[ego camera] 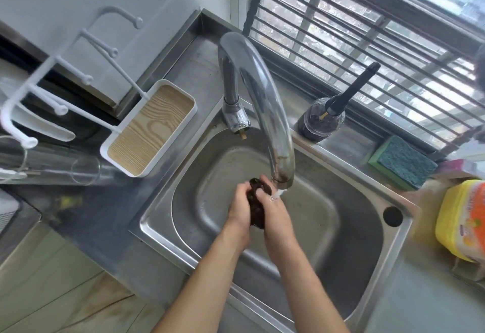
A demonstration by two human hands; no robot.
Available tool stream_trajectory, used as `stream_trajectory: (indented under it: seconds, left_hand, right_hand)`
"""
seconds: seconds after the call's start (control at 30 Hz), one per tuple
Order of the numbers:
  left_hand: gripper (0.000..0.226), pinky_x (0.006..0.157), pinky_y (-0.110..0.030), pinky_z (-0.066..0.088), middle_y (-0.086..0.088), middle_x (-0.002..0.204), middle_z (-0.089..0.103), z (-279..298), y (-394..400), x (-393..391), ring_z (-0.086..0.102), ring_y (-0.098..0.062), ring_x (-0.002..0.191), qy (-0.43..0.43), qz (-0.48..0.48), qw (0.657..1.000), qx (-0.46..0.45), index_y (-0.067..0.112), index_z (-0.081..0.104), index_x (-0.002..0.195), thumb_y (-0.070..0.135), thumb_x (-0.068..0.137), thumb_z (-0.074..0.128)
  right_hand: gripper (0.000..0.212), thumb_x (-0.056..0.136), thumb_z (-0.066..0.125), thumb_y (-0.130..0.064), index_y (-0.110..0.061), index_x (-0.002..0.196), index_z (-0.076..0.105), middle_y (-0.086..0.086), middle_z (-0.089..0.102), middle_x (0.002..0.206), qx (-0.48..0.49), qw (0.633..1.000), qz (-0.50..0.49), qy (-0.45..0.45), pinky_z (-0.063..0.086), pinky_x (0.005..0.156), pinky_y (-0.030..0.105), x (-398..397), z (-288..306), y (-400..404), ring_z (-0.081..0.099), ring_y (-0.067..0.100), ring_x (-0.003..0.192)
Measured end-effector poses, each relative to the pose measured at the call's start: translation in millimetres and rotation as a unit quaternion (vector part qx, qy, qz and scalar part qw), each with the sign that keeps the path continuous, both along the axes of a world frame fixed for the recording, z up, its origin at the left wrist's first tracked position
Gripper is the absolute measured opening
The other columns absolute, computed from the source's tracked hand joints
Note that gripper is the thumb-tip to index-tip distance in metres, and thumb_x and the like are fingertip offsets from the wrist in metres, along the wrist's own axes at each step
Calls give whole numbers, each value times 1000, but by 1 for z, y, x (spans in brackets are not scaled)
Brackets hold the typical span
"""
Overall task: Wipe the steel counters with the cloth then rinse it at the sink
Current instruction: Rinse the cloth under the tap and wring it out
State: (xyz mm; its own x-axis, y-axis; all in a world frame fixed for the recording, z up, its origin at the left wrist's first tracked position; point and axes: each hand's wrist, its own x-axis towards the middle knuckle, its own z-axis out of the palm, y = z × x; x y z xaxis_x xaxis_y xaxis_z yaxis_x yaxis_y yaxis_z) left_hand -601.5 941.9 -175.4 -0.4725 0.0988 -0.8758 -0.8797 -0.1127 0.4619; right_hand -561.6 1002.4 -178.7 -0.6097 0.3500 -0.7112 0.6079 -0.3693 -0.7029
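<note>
A dark, bunched-up cloth [256,202] is squeezed between both my hands over the steel sink [362,233]. My left hand [240,208] grips its left side and my right hand [277,213] grips its right side. Both sit just under the spout of the curved chrome tap [262,91]. A thin stream of water [278,195] runs from the spout onto my right hand and the cloth. Most of the cloth is hidden between my palms.
A white rack with a wood-grain tray [151,129] stands left of the sink. On the window ledge are a dark bottle with a black nozzle [321,120] and a green sponge [404,166]. A yellow container [463,217] sits at the right. The steel counter [99,217] stretches left.
</note>
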Motion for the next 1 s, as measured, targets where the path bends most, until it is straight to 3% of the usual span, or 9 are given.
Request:
stream_trajectory:
  seconds: [0.07,0.27,0.4,0.47,0.53,0.63,0.77,0.87,1.0]
  left_hand:
    - [34,78,-29,49,2,82,71,1,5,0,68,-15,83,51,-42,998,-14,13,68,101,30,104,39]
    - [39,44,-14,43,9,51,65,8,7,1,60,1,47,89,-101,990,-48,12,67,73,21,104,47]
    - [40,68,-35,54,0,70,70,7,2,5,65,-15,70,121,-149,977,-98,5,70,77,44,86,63]
    - [36,62,-29,53,-4,79,69,5,-3,10,64,-17,74,116,-146,979,-81,2,68,90,37,83,69]
    - [35,60,-22,51,-7,96,69,-1,-8,14,65,-15,78,87,-116,988,-60,5,55,112,20,87,74]
    - [44,68,-27,50,-10,106,68,-14,-16,8,66,-18,82,15,-7,996,-88,8,48,124,8,87,72]
    - [37,76,-33,54,-11,109,73,-11,-5,-1,68,-24,94,-39,27,996,-77,12,67,118,41,100,51]
    - [45,87,-34,55,-11,105,74,-5,6,0,68,-21,90,-18,-12,997,-76,10,71,100,42,105,39]
    - [36,54,-22,52,-4,72,74,6,5,5,69,-13,60,-3,-60,997,-42,11,70,79,36,100,55]
  right_hand:
    - [37,94,53,-42,-22,122,64,3,67,120,153,987,44,29,48,104,39,-4,-6,-11,63,18,114]
    - [40,104,55,-42,-17,72,58,4,63,70,276,958,14,-74,32,67,30,-20,0,2,56,27,74]
    - [36,105,55,-26,-16,70,57,5,68,63,65,984,12,-167,50,67,34,-34,-11,29,65,30,76]
    - [29,104,51,-19,-14,77,59,-2,65,51,-46,977,-15,-206,50,56,25,-33,-19,39,61,24,64]
    - [21,98,53,-23,-13,85,66,5,70,65,-87,969,-33,-229,49,50,23,-27,-21,51,62,23,64]
    - [23,97,55,-32,-17,107,70,10,75,98,-111,972,-66,-198,60,63,35,-15,-24,58,70,24,87]
    - [45,95,55,-59,-21,116,70,2,75,116,3,997,46,-58,52,103,44,7,-30,23,68,19,111]
    - [49,93,47,-61,-19,109,67,7,70,109,220,967,125,-26,50,99,44,15,-37,1,63,23,106]
    - [45,88,53,-59,-19,82,72,3,77,85,153,984,39,-87,57,88,46,-5,-27,15,72,27,92]
